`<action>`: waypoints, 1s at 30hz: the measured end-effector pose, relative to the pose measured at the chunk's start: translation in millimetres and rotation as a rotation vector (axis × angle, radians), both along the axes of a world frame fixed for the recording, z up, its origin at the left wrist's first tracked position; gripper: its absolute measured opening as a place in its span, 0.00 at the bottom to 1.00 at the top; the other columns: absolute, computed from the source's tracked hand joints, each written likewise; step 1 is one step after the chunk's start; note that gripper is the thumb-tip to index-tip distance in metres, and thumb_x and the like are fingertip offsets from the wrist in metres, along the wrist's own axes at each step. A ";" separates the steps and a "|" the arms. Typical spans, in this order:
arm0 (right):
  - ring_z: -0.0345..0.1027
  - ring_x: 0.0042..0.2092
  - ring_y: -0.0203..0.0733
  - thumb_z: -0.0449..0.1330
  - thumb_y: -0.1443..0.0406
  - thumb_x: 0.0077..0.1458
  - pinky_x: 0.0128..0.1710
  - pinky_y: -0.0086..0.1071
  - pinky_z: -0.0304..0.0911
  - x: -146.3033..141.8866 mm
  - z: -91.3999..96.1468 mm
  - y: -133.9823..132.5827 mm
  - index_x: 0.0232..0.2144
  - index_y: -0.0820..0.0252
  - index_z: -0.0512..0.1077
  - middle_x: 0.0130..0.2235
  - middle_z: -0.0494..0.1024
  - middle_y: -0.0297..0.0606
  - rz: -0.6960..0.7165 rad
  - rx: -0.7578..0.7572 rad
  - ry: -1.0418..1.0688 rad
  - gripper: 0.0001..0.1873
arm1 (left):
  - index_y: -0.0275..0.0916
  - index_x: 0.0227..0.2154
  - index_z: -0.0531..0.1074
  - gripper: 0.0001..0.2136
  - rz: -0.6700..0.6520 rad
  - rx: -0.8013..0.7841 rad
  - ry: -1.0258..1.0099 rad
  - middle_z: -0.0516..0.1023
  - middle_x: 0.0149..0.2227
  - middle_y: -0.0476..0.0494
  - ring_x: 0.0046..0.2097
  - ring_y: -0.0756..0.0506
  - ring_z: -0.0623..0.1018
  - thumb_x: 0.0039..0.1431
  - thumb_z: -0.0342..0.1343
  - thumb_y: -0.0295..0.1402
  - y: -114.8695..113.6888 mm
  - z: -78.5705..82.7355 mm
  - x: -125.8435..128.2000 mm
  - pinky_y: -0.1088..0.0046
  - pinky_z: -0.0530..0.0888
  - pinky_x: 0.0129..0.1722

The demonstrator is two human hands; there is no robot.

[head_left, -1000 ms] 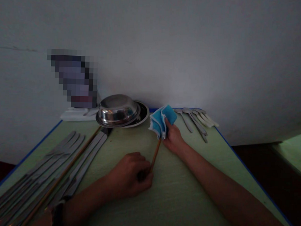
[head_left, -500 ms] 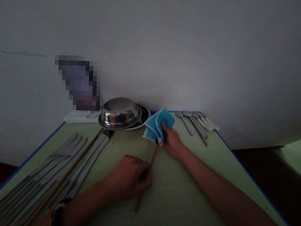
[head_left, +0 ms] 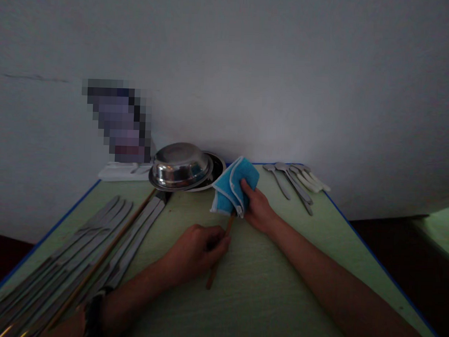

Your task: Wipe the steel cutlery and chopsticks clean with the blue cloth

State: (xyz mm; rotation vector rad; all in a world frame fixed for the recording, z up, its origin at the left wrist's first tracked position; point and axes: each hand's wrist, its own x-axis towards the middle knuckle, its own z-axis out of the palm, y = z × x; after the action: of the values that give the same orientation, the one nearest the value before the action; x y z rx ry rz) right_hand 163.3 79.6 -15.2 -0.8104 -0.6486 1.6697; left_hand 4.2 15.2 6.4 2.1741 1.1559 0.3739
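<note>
Between the thumb and fingers of my left hand [head_left: 203, 249] is a thin wooden chopstick [head_left: 212, 275], slanting over the table. Its lower end sticks out below my fist. My right hand [head_left: 258, 204] grips a folded blue cloth [head_left: 242, 181] with white edging. The chopstick's upper end runs into the cloth's lower edge, and how far it reaches inside is hidden. Left of my left wrist lie long metal knives [head_left: 93, 237] in a row, with another wooden stick [head_left: 111, 245] beside them.
At the back edge of the green table [head_left: 279, 288], an upturned metal bowl [head_left: 180, 164] rests partly over a dark-centred plate [head_left: 217, 168]. Several spoons [head_left: 279, 180] lie at the back right. A blurred-out upright object [head_left: 119, 123] leans by the wall above a white item [head_left: 117, 172].
The chopstick's lower end has moved up, closer to my left fist. My left hand has shifted slightly up and right, and the blue cloth has tilted a little.
</note>
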 end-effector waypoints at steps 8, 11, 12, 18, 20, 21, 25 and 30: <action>0.72 0.30 0.37 0.54 0.63 0.54 0.33 0.31 0.69 0.6 3.5 3.9 0.34 0.61 0.71 0.26 0.78 0.33 -0.104 -0.098 0.102 0.09 | 0.37 0.16 0.62 0.14 -0.012 0.013 0.001 0.61 0.15 0.56 0.18 0.55 0.63 0.52 0.52 0.39 0.5 -6.0 -0.7 0.80 0.57 0.19; 0.72 0.29 0.37 0.51 0.63 0.56 0.33 0.31 0.69 1.9 1.6 7.8 0.35 0.62 0.71 0.27 0.78 0.34 -0.126 -0.126 0.157 0.11 | 0.37 0.15 0.61 0.15 -0.022 0.016 0.018 0.60 0.15 0.57 0.18 0.55 0.62 0.51 0.54 0.38 -1.0 -4.9 -0.5 0.80 0.57 0.19; 0.72 0.28 0.37 0.51 0.63 0.56 0.33 0.31 0.69 2.2 1.0 8.3 0.35 0.62 0.71 0.28 0.78 0.34 -0.125 -0.124 0.158 0.11 | 0.37 0.15 0.61 0.15 -0.028 0.004 0.021 0.59 0.15 0.57 0.18 0.55 0.61 0.50 0.54 0.38 -1.4 -3.9 -0.6 0.80 0.56 0.18; 0.72 0.30 0.37 0.58 0.62 0.51 0.33 0.32 0.69 2.9 -0.1 1.5 0.34 0.60 0.70 0.29 0.79 0.33 -0.023 -0.003 0.042 0.09 | 0.37 0.17 0.61 0.17 -0.064 -0.092 -0.043 0.58 0.16 0.56 0.19 0.55 0.62 0.59 0.44 0.37 -1.4 2.2 -4.0 0.80 0.58 0.18; 0.73 0.32 0.37 0.61 0.62 0.47 0.35 0.31 0.68 2.6 0.4 -2.2 0.34 0.61 0.71 0.31 0.79 0.33 0.052 0.068 -0.008 0.11 | 0.37 0.20 0.63 0.17 -0.046 -0.128 -0.100 0.61 0.18 0.54 0.20 0.54 0.64 0.61 0.40 0.38 -0.9 2.9 -5.0 0.80 0.60 0.20; 0.73 0.33 0.37 0.62 0.62 0.45 0.36 0.31 0.68 2.4 0.8 -3.7 0.34 0.61 0.71 0.32 0.79 0.34 0.085 0.099 -0.028 0.12 | 0.37 0.21 0.63 0.17 -0.033 -0.152 -0.129 0.63 0.18 0.54 0.21 0.54 0.65 0.62 0.39 0.38 -0.6 3.0 -5.4 0.80 0.61 0.20; 0.73 0.36 0.40 0.65 0.61 0.41 0.38 0.33 0.67 1.7 2.7 -6.0 0.36 0.61 0.71 0.33 0.79 0.36 0.118 0.085 -0.049 0.17 | 0.36 0.25 0.66 0.17 -0.009 -0.247 -0.210 0.66 0.18 0.53 0.21 0.53 0.67 0.63 0.39 0.39 0.0 3.4 -6.7 0.79 0.64 0.22; 0.73 0.36 0.40 0.61 0.61 0.47 0.37 0.32 0.68 2.2 4.8 -3.0 0.34 0.61 0.71 0.33 0.79 0.36 0.063 -0.020 0.033 0.12 | 0.36 0.28 0.66 0.14 -0.045 -0.257 -0.317 0.68 0.23 0.52 0.25 0.52 0.69 0.63 0.40 0.38 0.5 6.6 -8.8 0.78 0.65 0.26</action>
State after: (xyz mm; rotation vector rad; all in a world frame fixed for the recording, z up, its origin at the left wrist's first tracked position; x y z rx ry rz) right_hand 165.6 76.6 -10.4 -0.7818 -0.6413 1.7452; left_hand -4.6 15.7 12.9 1.8366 0.9220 0.5011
